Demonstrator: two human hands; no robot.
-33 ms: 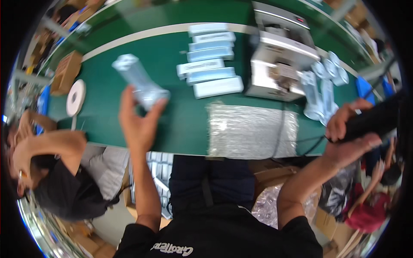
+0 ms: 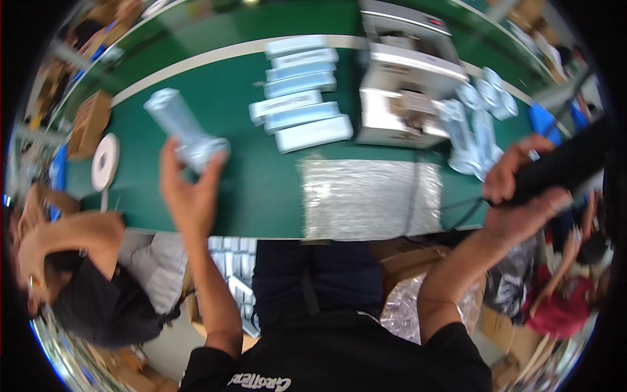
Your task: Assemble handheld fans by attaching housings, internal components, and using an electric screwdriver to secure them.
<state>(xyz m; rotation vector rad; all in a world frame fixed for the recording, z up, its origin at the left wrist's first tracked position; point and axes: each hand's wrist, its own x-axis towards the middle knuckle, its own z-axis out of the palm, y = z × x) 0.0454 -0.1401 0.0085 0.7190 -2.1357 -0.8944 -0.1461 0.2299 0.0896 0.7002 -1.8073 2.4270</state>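
On the green table, pale blue flat boxes lie stacked.

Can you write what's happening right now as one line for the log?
left hand: holds clear-wrapped bottle | right hand: grips black handheld tool | green table: silver sheet

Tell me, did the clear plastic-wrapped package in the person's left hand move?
No. The clear plastic-wrapped package in the left hand sits at the same spot against the white tape roll as before.
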